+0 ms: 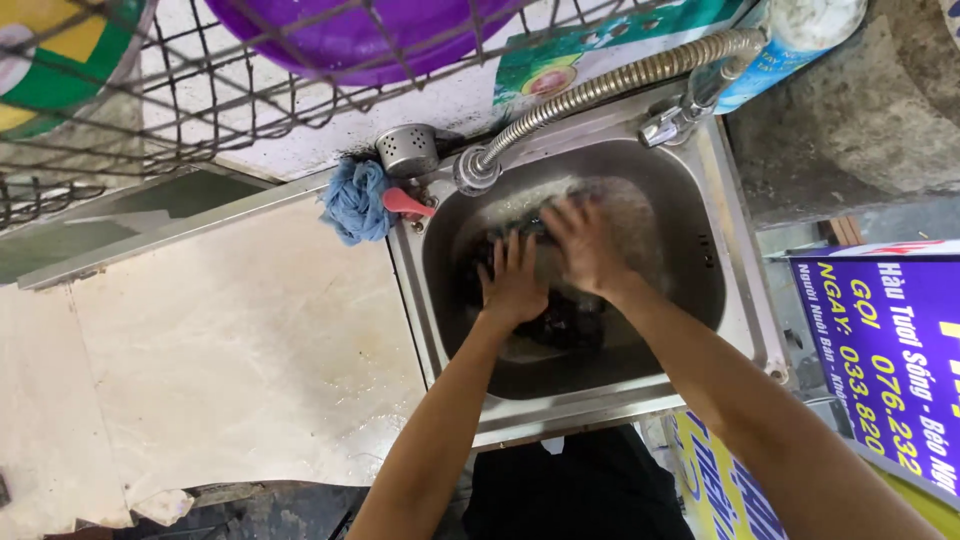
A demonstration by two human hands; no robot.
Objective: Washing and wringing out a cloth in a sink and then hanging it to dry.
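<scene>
Head view, both hands [513, 285] [583, 245] flat, grip apart, on dark cookware [560, 318], sink [735, 300], blue scrubber [355, 200] beside.

Scrubber: a blue mesh puff [355, 202] is sitting on the tabletop [230, 350].
Rack: a wire basket [200, 90] is holding a purple basin [360, 35].
Hose: a metal hose [600, 90] is arching overhead.
</scene>
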